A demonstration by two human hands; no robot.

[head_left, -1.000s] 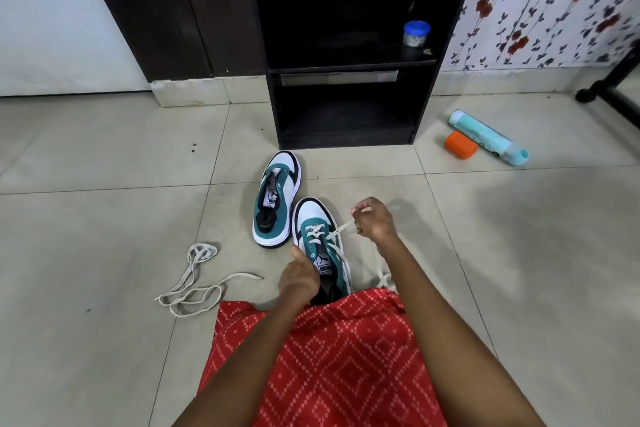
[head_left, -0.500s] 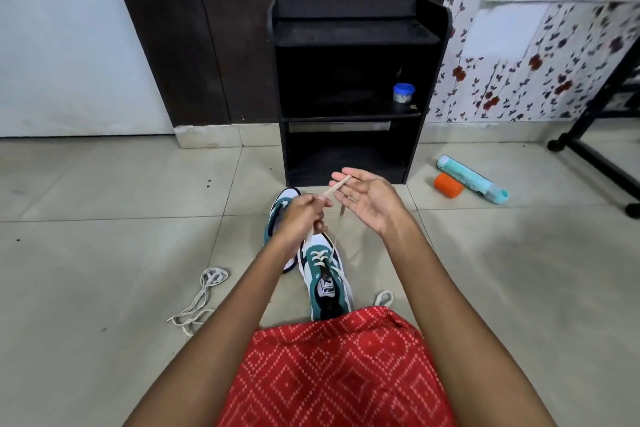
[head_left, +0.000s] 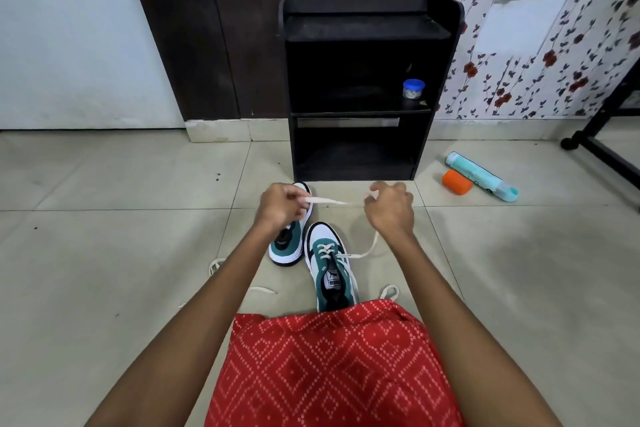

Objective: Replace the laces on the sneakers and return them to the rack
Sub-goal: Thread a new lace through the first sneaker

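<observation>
1. The near sneaker (head_left: 330, 265) lies on the floor (head_left: 104, 253) just in front of the knees, laced only through its lower eyelets. The far sneaker (head_left: 291, 248) sits just beside it, toe toward the rack (head_left: 360, 28), partly hidden by the left hand (head_left: 282, 206). I see no lace on it.
2. The left hand's grip is a pinch of curled fingers on the white lace (head_left: 329, 201). The right hand (head_left: 389, 210) has its fingers curled on the same stretch. The lace runs taut between them, then drops from the right hand to the near sneaker's eyelets.
3. The step looks like drawing slack through and straightening the free end before the next eyelet. Pull evenly and gently so the shoe neither drags nor tips.
4. Smooth out any twist while the lace is taut — a flat lace feeds more cleanly.
5. A loop of lace (head_left: 389, 291) shows by the heel, probably the other end. Compare lengths before going higher.
6. A loose lace (head_left: 216, 265) lies to the left, partly under the forearm — keep it clear of the working one.
</observation>
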